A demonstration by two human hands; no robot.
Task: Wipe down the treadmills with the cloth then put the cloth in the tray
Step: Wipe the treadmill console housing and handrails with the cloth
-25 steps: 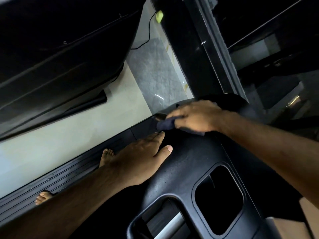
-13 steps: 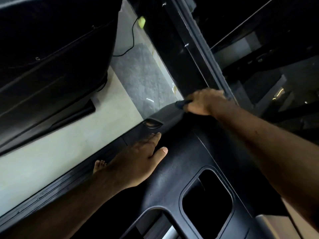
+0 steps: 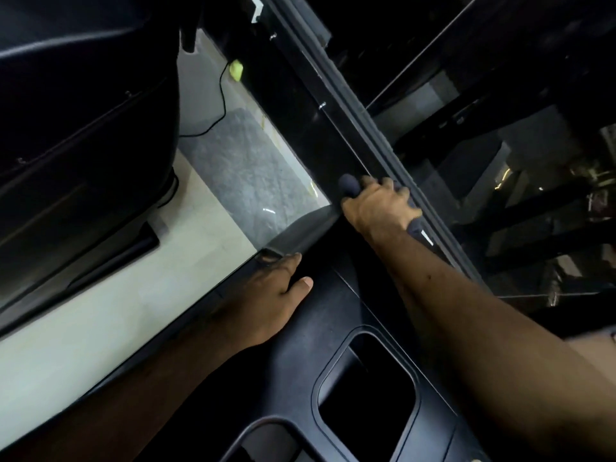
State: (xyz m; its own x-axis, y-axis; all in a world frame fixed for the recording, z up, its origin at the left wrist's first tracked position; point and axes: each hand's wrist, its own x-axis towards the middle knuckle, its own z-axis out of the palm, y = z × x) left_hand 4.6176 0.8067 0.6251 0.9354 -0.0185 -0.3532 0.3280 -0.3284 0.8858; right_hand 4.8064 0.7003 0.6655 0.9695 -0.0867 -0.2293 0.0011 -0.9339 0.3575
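**Head view.** Nearest the camera, a recessed pocket (image 3: 366,388) opened in the black treadmill console (image 3: 300,355). A second recess was cut off by the lower edge of the frame. Just beyond, the left hand (image 3: 270,301) lay palm-down on the console's left margin, fingers straight and together, thumb spread, holding nothing. Farther along, the right hand (image 3: 380,208) was curled around a dark cloth (image 3: 348,187) and pressed it against the base of the slanted upright (image 3: 350,105), where the upright met the console. Ends of the cloth protruded on both sides of the hand. The cloth was well apart from the pocket. Left of the console lay pale floor (image 3: 100,321), then a grey mat (image 3: 240,161). A thin black cable (image 3: 222,101) ran across the floor to a yellow-green object (image 3: 236,70). A neighbouring dark machine (image 3: 83,111) filled the upper left.
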